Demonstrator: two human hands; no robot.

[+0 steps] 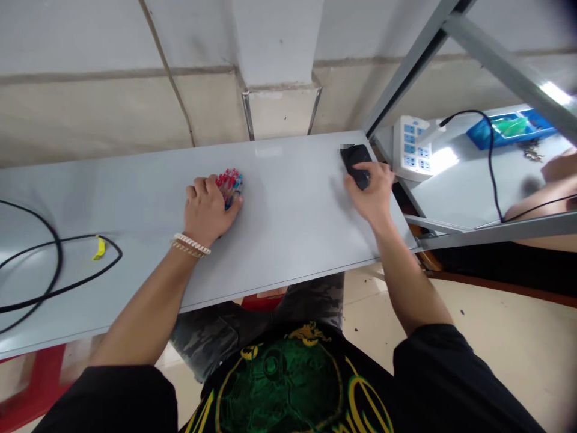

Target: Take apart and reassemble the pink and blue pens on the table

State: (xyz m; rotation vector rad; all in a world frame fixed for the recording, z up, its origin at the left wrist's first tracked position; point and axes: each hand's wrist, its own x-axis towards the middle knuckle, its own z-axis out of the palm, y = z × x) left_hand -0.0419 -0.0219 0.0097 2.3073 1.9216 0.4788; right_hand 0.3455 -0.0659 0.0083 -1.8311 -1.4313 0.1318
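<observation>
At ten o'clock from the middle of your view, your left hand [205, 207] was wrapped around a bundle of pens [231, 179] on the table [288, 234], their red and blue ends showing past your fingers. They looked light, stiff and smooth, apt to roll apart, so a hold around the whole bunch's middle seemed surest. At two o'clock, your right hand [375, 191] had thumb and fingers on a dark phone-like device [353, 155]; whether they gripped it, I couldn't tell. It looked rigid, slick and breakable, probably best taken by its long edges.
</observation>
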